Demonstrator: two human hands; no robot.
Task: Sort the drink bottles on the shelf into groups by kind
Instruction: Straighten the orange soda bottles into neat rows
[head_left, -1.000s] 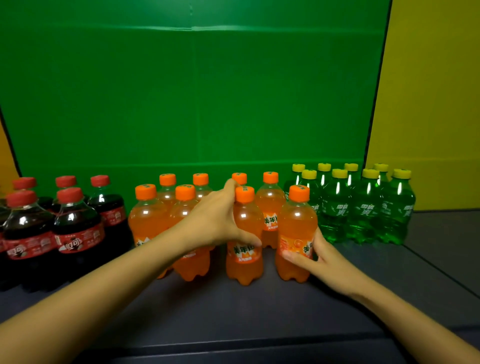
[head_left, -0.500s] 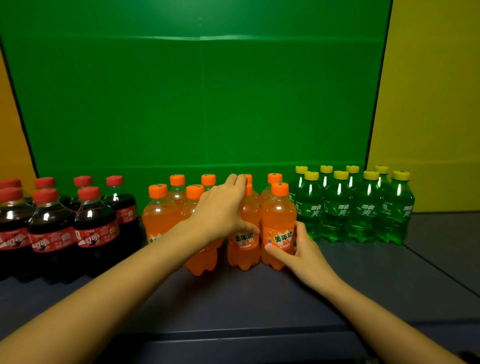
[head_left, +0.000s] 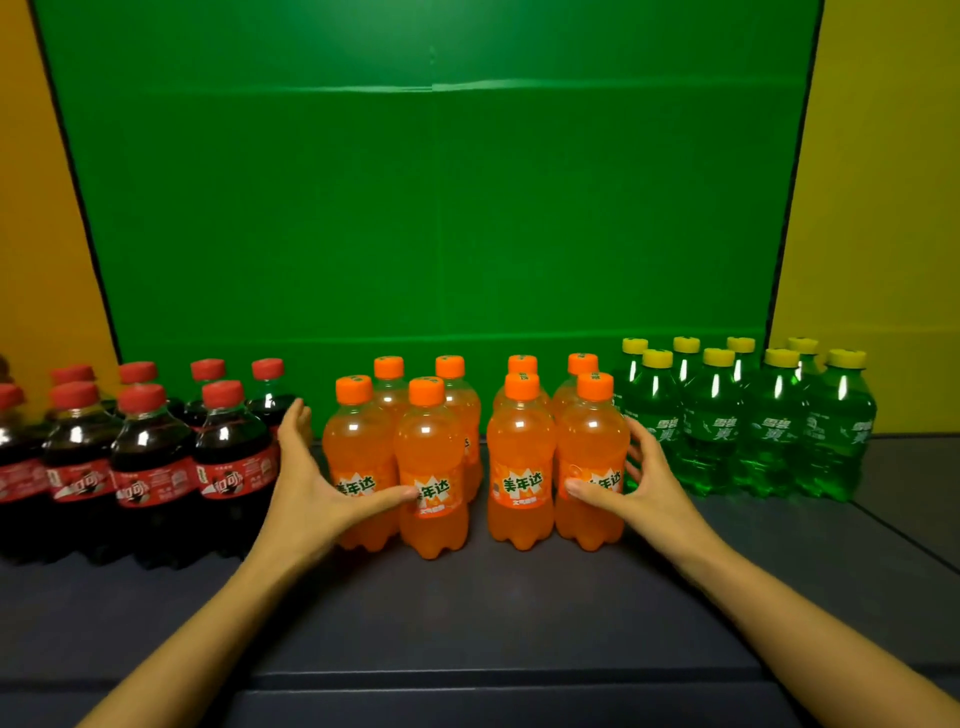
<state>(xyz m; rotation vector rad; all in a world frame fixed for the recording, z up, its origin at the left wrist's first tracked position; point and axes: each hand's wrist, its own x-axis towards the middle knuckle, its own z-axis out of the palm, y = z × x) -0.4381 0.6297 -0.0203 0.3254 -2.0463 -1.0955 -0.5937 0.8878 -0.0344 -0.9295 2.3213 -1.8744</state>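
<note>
Several orange soda bottles stand mid-shelf in two clusters, a left one (head_left: 434, 441) and a right one (head_left: 519, 447), with a narrow gap between. My left hand (head_left: 311, 478) lies flat against the left cluster's outer side, fingers straight and thumb stretched across the front labels. On the outer side of the front right orange bottle (head_left: 589, 447) my right hand (head_left: 644, 478) presses, thumb on its label and fingers between it and the green bottles. Dark cola bottles with red caps (head_left: 150, 457) are grouped at the left. Green bottles with yellow caps (head_left: 717, 415) are grouped at the right.
The dark shelf surface (head_left: 493, 597) stretches toward me in front of the bottles. A green back panel (head_left: 431, 234) rises behind them. Orange (head_left: 31, 208) and yellow (head_left: 883, 208) side panels flank it.
Both hands have let go of single orange bottles and moved to the outer sides of the orange group. The front orange bottles now stand back in line with the rest.
</note>
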